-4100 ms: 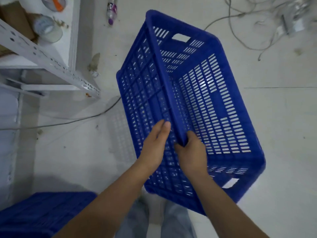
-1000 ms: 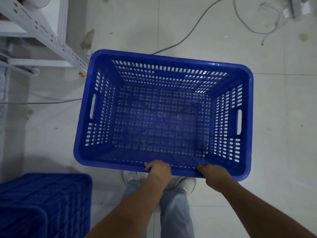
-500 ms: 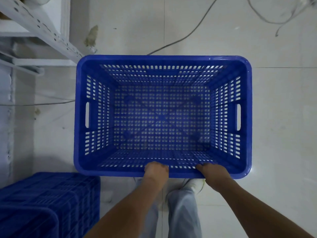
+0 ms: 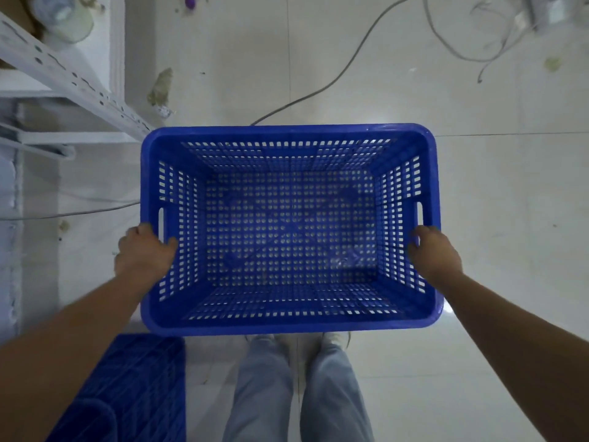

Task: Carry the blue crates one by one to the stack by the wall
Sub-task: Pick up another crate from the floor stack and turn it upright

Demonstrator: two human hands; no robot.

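The blue crate (image 4: 290, 229) is seen from above, open side up and level, in front of the person and over the pale tiled floor (image 4: 497, 218). Its perforated bottom and slotted walls hold nothing. It is held at its two short sides. The left hand (image 4: 145, 255) is closed over the left rim just below the handle slot, with the thumb inside against the wall and the fingers wrapped round the outer edge. The right hand (image 4: 435, 253) is clamped on the right rim in the same way, beside the right handle slot; its fingertips are hidden behind the rim. Each grip is thus curled tight on the crate, neither hand being spread flat.

Below the near edge of the crate the person's legs in light jeans (image 4: 299, 390) and the toes of pale shoes are seen. At the lower left, partly covered by the left forearm, another blue crate (image 4: 140, 387) lies on the floor. At the upper left a white metal shelf frame (image 4: 73, 81) with punched holes runs diagonally, its foot close to the far left corner of the held crate. Grey cables (image 4: 344, 67) trail across the floor beyond the crate, and a tangle of thinner wires (image 4: 484, 46) lies at the upper right.
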